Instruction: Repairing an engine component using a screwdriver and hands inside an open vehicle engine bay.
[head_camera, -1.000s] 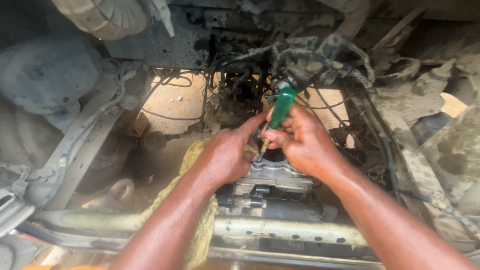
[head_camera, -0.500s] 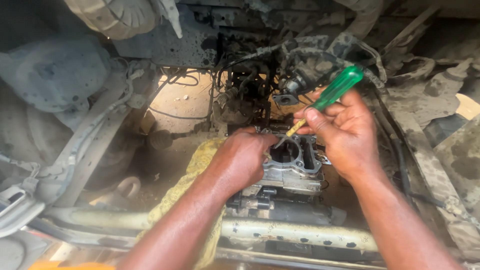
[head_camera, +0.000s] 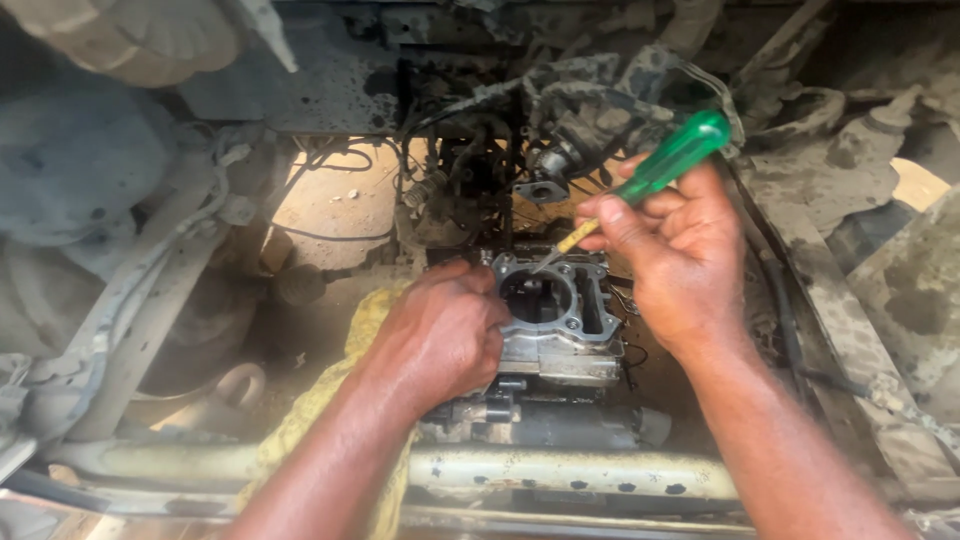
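Note:
A grey metal engine cylinder block (head_camera: 560, 340) with a round bore sits in the middle of a dusty vehicle frame. My left hand (head_camera: 440, 335) grips its left side, fingers curled against the top edge. My right hand (head_camera: 680, 260) holds a green-handled screwdriver (head_camera: 670, 165) tilted down to the left, its tip resting at the upper rim of the bore. The handle points up and to the right.
A yellow rag (head_camera: 330, 410) lies under my left forearm. A pale frame tube (head_camera: 570, 470) with holes crosses in front of the block. Dirty wires and hoses (head_camera: 560, 110) hang above it. Grey frame members (head_camera: 130, 300) stand at the left and dusty parts at the right.
My right hand has swung the screwdriver from upright above the block to a tilt, handle out to the right. My left hand has dropped onto the block's left side, uncovering the bore.

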